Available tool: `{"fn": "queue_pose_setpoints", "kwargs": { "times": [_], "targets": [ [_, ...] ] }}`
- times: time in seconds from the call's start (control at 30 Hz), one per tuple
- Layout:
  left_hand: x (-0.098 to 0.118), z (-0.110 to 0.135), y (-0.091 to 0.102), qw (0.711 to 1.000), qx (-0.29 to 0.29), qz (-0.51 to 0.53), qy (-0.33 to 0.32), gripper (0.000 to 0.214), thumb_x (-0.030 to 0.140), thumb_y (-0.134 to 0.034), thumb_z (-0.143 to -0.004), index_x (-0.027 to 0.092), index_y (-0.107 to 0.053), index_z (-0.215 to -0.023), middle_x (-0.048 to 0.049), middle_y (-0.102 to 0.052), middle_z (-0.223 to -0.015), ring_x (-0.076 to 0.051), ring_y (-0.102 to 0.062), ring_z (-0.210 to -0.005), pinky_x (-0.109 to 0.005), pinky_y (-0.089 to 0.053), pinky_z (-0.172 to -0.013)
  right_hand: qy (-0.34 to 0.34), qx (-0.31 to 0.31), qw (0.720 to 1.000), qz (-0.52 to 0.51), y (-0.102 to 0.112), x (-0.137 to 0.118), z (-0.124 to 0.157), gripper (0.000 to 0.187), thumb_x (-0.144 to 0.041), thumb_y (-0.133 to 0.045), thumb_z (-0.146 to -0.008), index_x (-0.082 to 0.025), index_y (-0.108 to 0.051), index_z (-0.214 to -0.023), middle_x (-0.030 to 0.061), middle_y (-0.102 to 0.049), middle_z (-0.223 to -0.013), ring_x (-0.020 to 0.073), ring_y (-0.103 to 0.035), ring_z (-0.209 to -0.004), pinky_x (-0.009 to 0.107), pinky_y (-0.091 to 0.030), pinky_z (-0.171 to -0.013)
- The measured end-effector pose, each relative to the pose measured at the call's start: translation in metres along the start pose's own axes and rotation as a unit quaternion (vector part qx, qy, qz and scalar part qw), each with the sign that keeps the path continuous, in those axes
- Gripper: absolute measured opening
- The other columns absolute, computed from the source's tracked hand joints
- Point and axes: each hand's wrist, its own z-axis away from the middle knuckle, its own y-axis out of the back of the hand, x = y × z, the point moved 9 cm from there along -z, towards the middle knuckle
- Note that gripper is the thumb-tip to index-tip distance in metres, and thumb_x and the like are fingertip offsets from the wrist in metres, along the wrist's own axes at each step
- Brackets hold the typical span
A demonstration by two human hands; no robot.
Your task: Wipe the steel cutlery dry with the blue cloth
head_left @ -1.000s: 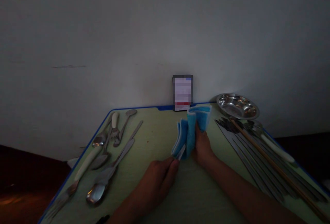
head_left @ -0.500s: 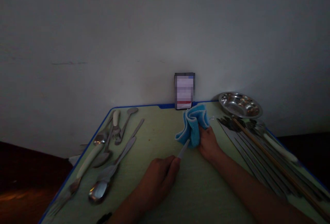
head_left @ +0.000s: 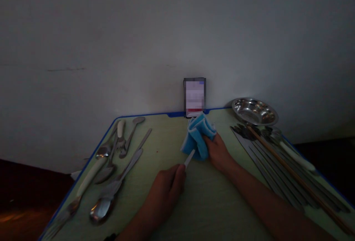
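My left hand (head_left: 168,187) is closed around a flat metal utensil (head_left: 190,158). Only a narrow, pale strip of the utensil shows beyond my fingers, so its kind cannot be made out. That strip reaches up to a folded blue cloth (head_left: 197,135) with light edging. Fingers of my right hand (head_left: 217,152) grip the cloth from its right side, and folds partly hide them. Both hands are above the middle of the pale green table (head_left: 166,133).
Several spoons, forks and other cutlery, including a spoon (head_left: 101,209) and a white-handled fork (head_left: 90,178), lie at left. At right are more metal utensils (head_left: 266,165), a wooden stick (head_left: 294,174) and a steel bowl (head_left: 255,111). A phone (head_left: 195,95) leans against the wall.
The cloth and both hands have shifted slightly left, and the cloth's folds have changed shape. The camera view has also moved a little. Both hands keep their hold.
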Motion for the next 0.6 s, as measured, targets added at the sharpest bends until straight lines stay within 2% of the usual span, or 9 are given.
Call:
{"fn": "queue_pose_setpoints", "kwargs": {
  "times": [0.13,0.23,0.33,0.43,0.53,0.6],
  "targets": [
    [0.002,0.002,-0.005,0.992,-0.015,-0.123,-0.040,0.036,0.033,-0.025,-0.091,0.018,-0.046,-0.066,0.0016,-0.049,-0.054,-0.012,-0.049,-0.048,-0.024,-0.033,-0.050,0.065,0.006,0.996,0.060,0.000,-0.013,0.001,0.020,-0.038,-0.061,-0.072,-0.022,-0.065,-0.084,-0.0020,-0.065,-0.076,0.0127,-0.056,-0.071,0.026,-0.043,-0.071],
    [0.005,0.005,-0.009,0.986,-0.026,-0.154,-0.062,0.036,0.032,-0.025,-0.092,0.018,-0.047,-0.067,0.0007,-0.051,-0.055,-0.013,-0.052,-0.049,-0.024,-0.034,-0.051,0.102,0.034,0.984,0.139,0.006,-0.023,0.004,0.026,-0.043,-0.054,-0.077,-0.019,-0.061,-0.071,-0.0031,-0.058,-0.063,0.0112,-0.050,-0.059,0.024,-0.041,-0.061],
    [0.009,0.007,-0.011,0.986,-0.033,-0.143,-0.078,0.036,0.031,-0.025,-0.092,0.018,-0.046,-0.067,0.0012,-0.050,-0.055,-0.012,-0.051,-0.048,-0.024,-0.034,-0.052,0.133,0.067,0.966,0.212,0.012,-0.035,0.008,0.033,-0.045,-0.051,-0.078,-0.018,-0.055,-0.059,-0.0040,-0.050,-0.053,0.0100,-0.043,-0.051,0.023,-0.037,-0.052],
    [0.008,0.007,-0.010,0.993,-0.030,-0.098,-0.064,0.036,0.033,-0.025,-0.092,0.018,-0.045,-0.065,0.0029,-0.046,-0.052,-0.011,-0.048,-0.046,-0.023,-0.033,-0.050,0.131,0.081,0.956,0.248,0.015,-0.039,0.010,0.036,-0.046,-0.048,-0.080,-0.018,-0.054,-0.058,-0.0037,-0.049,-0.050,0.0099,-0.043,-0.047,0.023,-0.036,-0.048],
    [0.003,0.005,-0.005,0.999,-0.016,-0.037,-0.036,0.038,0.035,-0.026,-0.092,0.019,-0.042,-0.062,0.0045,-0.042,-0.050,-0.010,-0.044,-0.045,-0.022,-0.031,-0.047,0.120,0.048,0.953,0.274,0.009,-0.037,0.006,0.038,-0.046,-0.046,-0.081,-0.017,-0.054,-0.058,-0.0028,-0.051,-0.051,0.0108,-0.046,-0.048,0.023,-0.038,-0.049],
    [0.001,0.004,-0.002,1.000,-0.006,-0.003,-0.023,0.038,0.037,-0.027,-0.091,0.019,-0.041,-0.060,0.0050,-0.040,-0.050,-0.009,-0.042,-0.044,-0.022,-0.030,-0.047,0.123,0.006,0.952,0.280,0.003,-0.034,0.003,0.033,-0.043,-0.047,-0.081,-0.017,-0.058,-0.064,-0.0018,-0.057,-0.058,0.0124,-0.052,-0.055,0.025,-0.041,-0.055]
  ]
}}
